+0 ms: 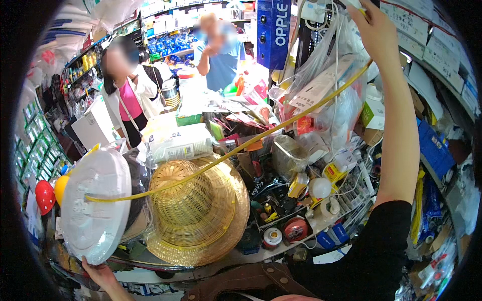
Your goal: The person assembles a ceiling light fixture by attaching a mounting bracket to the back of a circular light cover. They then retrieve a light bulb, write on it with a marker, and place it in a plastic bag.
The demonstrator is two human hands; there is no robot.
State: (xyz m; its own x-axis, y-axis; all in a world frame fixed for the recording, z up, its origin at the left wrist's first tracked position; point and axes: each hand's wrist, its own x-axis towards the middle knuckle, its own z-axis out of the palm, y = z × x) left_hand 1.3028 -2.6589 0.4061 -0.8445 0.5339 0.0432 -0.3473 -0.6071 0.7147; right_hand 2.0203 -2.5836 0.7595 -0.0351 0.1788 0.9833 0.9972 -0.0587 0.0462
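Observation:
At the lower left, my left hand (99, 273) grips the bottom edge of a large round white disc (100, 210), which looks wrapped in clear plastic and stands tilted on its rim. A long thin yellow strip (236, 150) stretches from the disc's face up to the right and goes out of sight at my right forearm. My right hand (372, 25) is raised at the top edge, fingers curled. A bit of yellow shows at its fingers, but what they hold is partly cut off. Beneath the strip, beside the disc, sits a woven straw hat (183, 208).
Wrapped white cups (181, 143) lie behind the hat. A clear plastic container (289, 156), a red tape roll (295, 229) and small boxes crowd the counter. Plastic bags and a white cord (337, 75) hang at the right. Two people stand beyond the counter, near a blue column (271, 35).

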